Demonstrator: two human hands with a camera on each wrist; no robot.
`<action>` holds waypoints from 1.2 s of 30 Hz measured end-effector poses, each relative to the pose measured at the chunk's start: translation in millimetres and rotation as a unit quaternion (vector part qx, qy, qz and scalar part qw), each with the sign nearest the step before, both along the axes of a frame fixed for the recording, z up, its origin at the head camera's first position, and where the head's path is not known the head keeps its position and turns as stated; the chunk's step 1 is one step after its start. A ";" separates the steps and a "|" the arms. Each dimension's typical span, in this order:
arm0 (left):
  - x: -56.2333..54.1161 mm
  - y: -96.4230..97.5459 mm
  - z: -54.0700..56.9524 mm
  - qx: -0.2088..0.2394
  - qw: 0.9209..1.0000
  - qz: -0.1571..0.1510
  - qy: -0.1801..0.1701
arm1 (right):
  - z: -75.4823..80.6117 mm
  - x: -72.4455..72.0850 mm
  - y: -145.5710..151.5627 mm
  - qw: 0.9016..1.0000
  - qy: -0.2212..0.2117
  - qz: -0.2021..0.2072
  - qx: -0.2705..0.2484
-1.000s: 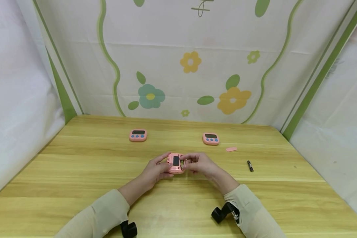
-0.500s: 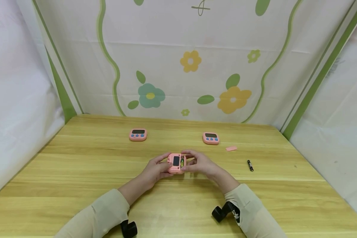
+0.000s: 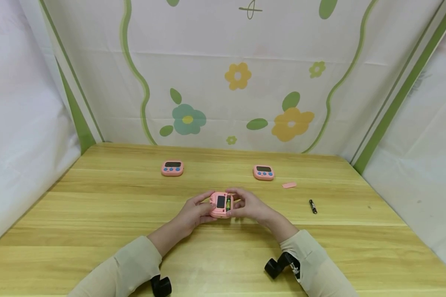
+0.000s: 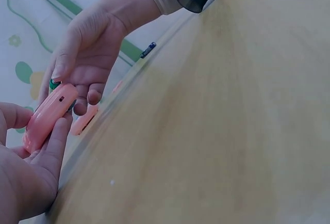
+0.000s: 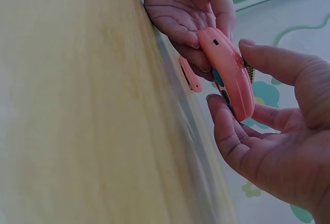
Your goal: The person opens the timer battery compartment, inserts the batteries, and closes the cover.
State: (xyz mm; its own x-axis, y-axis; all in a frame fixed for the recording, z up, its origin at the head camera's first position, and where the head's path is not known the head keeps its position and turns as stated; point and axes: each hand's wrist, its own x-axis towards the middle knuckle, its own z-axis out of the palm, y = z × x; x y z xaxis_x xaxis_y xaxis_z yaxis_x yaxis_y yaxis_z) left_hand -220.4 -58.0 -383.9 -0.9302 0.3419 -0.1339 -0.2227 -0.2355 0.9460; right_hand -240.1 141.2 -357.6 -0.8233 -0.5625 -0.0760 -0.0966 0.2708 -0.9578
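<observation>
A pink kitchen timer (image 3: 220, 205) is held back side up above the wooden table, its battery compartment uncovered. My left hand (image 3: 194, 213) grips its left side, thumb on the back and fingers underneath. In the compartment lies a green and gold battery (image 3: 228, 203), which stands slightly proud of the case in the right wrist view. My right hand (image 3: 250, 207) holds the timer's right side, index finger at the far edge and thumb at the near end of the battery. Blue buttons (image 5: 220, 82) show on the underside in the right wrist view.
Two more pink timers, one at the back left (image 3: 172, 168) and one at the back right (image 3: 263, 173), lie display up. A small pink cover (image 3: 289, 185) is beside the right one. Farther right lies a small black stick-shaped item (image 3: 312, 206). A printed curtain (image 3: 215, 53) hangs behind the table.
The right fingers have drawn back from over the compartment to the timer's right edge, uncovering the battery. The left hand keeps its grip, and the timer has barely shifted.
</observation>
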 end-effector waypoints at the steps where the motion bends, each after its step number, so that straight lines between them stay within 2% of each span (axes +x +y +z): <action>1: 0.3 0.1 0.0 0.000 1.000 0.001 0.000 | -0.6 -0.4 0.3 1.000 0.000 0.000 -0.002; 13: 1.2 1.4 -1.3 0.005 1.000 0.001 0.008 | -9.7 -5.3 1.3 0.999 -0.025 -0.022 -0.032; 20: -0.6 1.1 -4.9 0.012 1.000 -0.007 0.013 | -13.7 -5.5 1.9 0.994 -0.069 -0.009 -0.085; 24: -0.8 1.0 -5.1 0.013 1.000 -0.011 0.014 | -14.3 -5.5 1.5 0.993 -0.070 -0.013 -0.095; 36: 0.1 0.7 -3.3 0.010 1.000 -0.008 0.009 | -13.4 -1.9 -4.7 0.983 -0.120 -0.075 -0.119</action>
